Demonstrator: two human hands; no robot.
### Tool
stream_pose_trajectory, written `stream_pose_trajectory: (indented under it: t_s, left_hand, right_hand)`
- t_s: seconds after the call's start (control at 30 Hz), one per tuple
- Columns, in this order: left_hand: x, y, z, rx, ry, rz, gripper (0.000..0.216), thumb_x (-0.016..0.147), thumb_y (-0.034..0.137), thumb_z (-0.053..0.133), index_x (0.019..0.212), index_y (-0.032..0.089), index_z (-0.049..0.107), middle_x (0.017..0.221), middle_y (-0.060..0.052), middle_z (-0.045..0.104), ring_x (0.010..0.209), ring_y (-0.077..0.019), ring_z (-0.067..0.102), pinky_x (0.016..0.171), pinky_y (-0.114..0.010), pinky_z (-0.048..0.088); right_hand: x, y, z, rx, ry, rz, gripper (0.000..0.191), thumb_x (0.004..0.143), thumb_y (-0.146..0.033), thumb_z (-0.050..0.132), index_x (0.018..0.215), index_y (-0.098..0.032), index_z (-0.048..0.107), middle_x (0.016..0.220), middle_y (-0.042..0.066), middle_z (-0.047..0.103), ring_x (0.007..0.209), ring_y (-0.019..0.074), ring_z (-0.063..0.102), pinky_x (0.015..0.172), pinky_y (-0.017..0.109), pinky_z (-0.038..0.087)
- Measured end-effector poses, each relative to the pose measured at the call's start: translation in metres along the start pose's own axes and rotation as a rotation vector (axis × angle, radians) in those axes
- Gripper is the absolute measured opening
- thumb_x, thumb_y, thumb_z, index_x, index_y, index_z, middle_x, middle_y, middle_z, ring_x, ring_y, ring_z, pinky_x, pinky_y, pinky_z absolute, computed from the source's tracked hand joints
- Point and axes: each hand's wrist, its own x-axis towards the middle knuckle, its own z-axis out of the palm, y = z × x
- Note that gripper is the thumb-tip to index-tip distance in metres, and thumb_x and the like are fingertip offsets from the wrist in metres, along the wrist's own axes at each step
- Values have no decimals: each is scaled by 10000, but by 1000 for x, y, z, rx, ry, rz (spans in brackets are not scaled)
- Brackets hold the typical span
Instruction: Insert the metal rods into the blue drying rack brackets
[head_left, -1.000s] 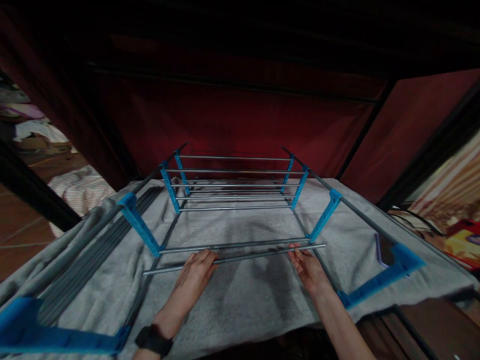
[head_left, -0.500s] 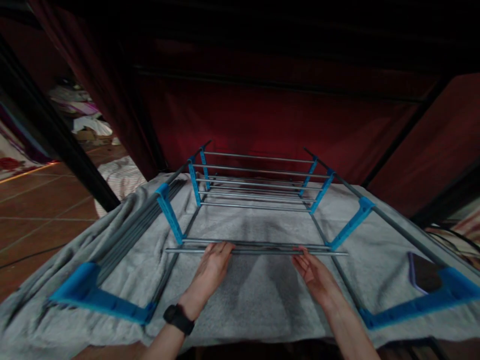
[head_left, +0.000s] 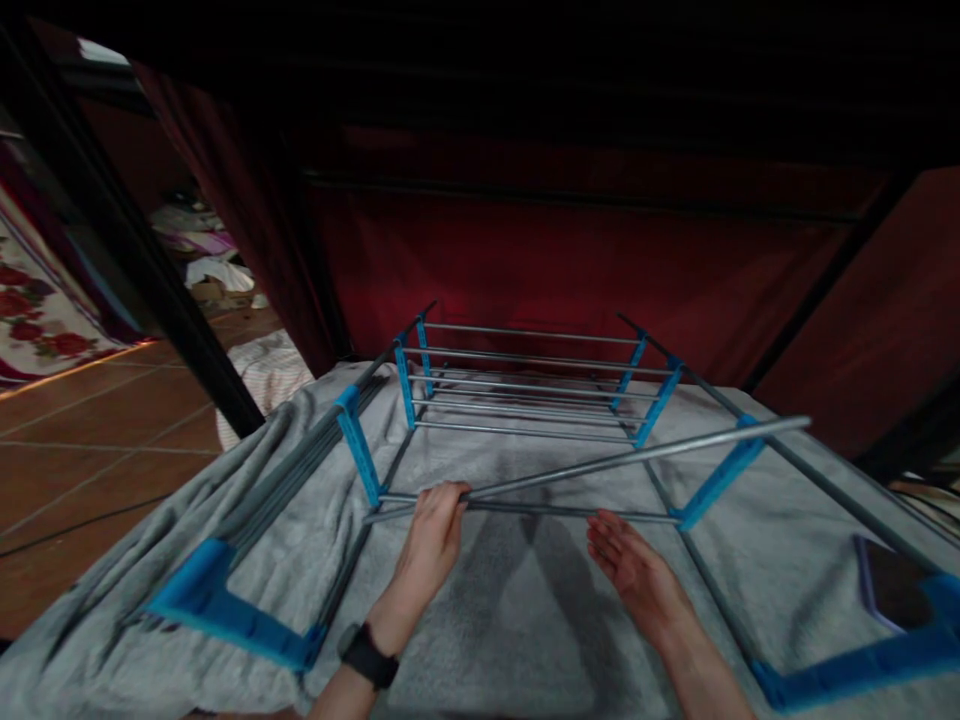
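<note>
My left hand point(head_left: 435, 535), with a black watch on the wrist, is closed around a loose grey metal rod point(head_left: 622, 459). The rod slants up to the right, its far end raised over the right side of the rack frame point(head_left: 337, 580). My right hand point(head_left: 634, 565) is open and holds nothing, just below a fixed crossbar point(head_left: 570, 511). The frame has grey tubes joined by blue plastic brackets point(head_left: 358, 445). Several crossbars point(head_left: 532, 380) span its far end.
A grey blanket point(head_left: 517, 620) lies under the frame. A phone point(head_left: 892, 585) rests at the right beside a blue bracket. More grey rods point(head_left: 300, 475) lie along the left side. Dark posts point(head_left: 135, 220) and red fabric point(head_left: 540, 250) stand around the bed.
The loose rod was level in both hands. Its right end has swung upward and my right hand has let go. The whole view has shifted slightly.
</note>
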Motion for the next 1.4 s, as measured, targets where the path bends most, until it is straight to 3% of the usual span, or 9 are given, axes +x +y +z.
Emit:
stream_pose_trajectory:
  t_s: [0.13, 0.23, 0.37, 0.53, 0.63, 0.73, 1.07, 1.27, 1.4]
  left_hand:
    - [15, 17, 2, -234, 98, -171, 117, 997, 295, 478, 1024, 230, 572, 928, -51, 692, 891, -223, 658, 805, -354, 480]
    - [23, 34, 5, -423, 110, -214, 130, 1008, 329, 475, 970, 236, 557, 902, -37, 681, 887, -199, 658, 831, -338, 479]
    - [23, 55, 20, -658, 94, -237, 125, 1000, 353, 508, 988, 236, 549, 987, -59, 705, 966, -205, 672, 910, -358, 486]
    - [13, 77, 48, -896, 41, -342, 172, 963, 390, 585, 1001, 232, 530, 1038, -82, 715, 1018, -231, 696, 950, -396, 502]
    - [6, 86, 62, -994, 2, -383, 215, 929, 411, 641, 967, 233, 527, 1066, -89, 715, 1053, -241, 692, 967, -405, 500]
    - [4, 89, 69, -1068, -4, -414, 254, 895, 431, 685, 947, 231, 537, 1050, -82, 707, 1042, -239, 690, 973, -405, 498]
    - [19, 73, 28, -983, 172, -488, 310, 846, 409, 737, 1067, 216, 638, 966, -58, 731, 941, -204, 666, 857, -329, 507]
    - [22, 58, 14, -980, 278, -536, 320, 831, 421, 744, 1055, 206, 666, 919, -41, 716, 844, -180, 648, 755, -299, 515]
    - [22, 58, 9, -1005, 262, -524, 306, 801, 431, 774, 979, 197, 686, 911, -41, 711, 857, -183, 650, 739, -290, 518]
  right_hand:
    - [3, 2, 1, -40, -1, 1, 425, 685, -410, 867, 1049, -226, 749, 1107, 71, 771, 1019, 222, 712, 970, 387, 547]
    - [3, 4, 4, -150, 0, -41, 471, 677, -451, 866, 1074, -230, 743, 1139, 85, 766, 1050, 258, 708, 988, 439, 541]
    - [-1, 13, 12, -399, 2, -208, 491, 761, -525, 783, 1176, -271, 716, 1204, 81, 749, 1168, 289, 670, 1043, 478, 509]
    - [-3, 40, 13, -799, -122, -450, 587, 825, -499, 703, 1359, -271, 616, 1397, 108, 652, 1315, 295, 590, 1118, 498, 467]
    - [1, 53, 6, -1029, -127, -568, 508, 894, -428, 585, 1371, -257, 606, 1418, 102, 637, 1325, 263, 587, 1131, 474, 467]
    - [8, 56, -5, -1153, -74, -614, 383, 931, -366, 470, 1222, -256, 694, 1286, 96, 711, 1205, 258, 664, 1071, 457, 520]
    - [19, 18, -55, -1277, 142, -673, 282, 849, -345, 554, 1073, -277, 711, 1089, 82, 745, 1107, 319, 661, 1092, 559, 449]
    - [21, -1, -80, -1621, 254, -788, 377, 865, -255, 399, 1120, -231, 676, 1056, 115, 734, 1042, 317, 669, 1057, 546, 461]
    - [21, -7, -85, -1782, 313, -805, 409, 866, -210, 357, 1162, -211, 639, 1125, 127, 721, 1063, 308, 667, 1050, 522, 457]
